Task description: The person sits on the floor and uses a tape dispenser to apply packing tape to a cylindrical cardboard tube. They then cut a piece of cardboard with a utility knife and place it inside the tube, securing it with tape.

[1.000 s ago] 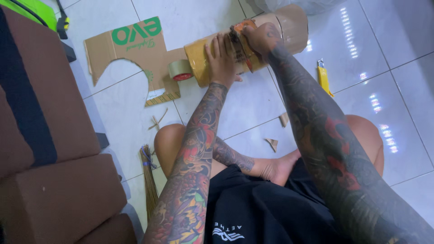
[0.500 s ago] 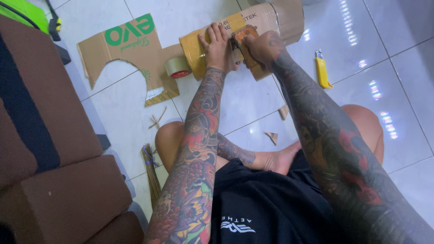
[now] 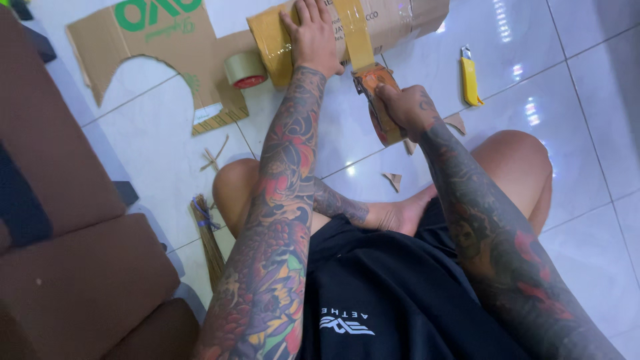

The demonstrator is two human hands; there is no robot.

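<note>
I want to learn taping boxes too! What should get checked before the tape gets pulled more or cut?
1. Left hand pressing flat on the cardboard roll: ok.
2. Right hand gripping the tape dispenser: ok.
3. Brown tape strip straight from roll to dispenser: ok.
4. Strip's far end stuck down: cannot tell, it runs off the picture's top.
5. Yellow cutter clear of both hands: ok.
6. Spare tape roll beside the cardboard roll: ok.
</note>
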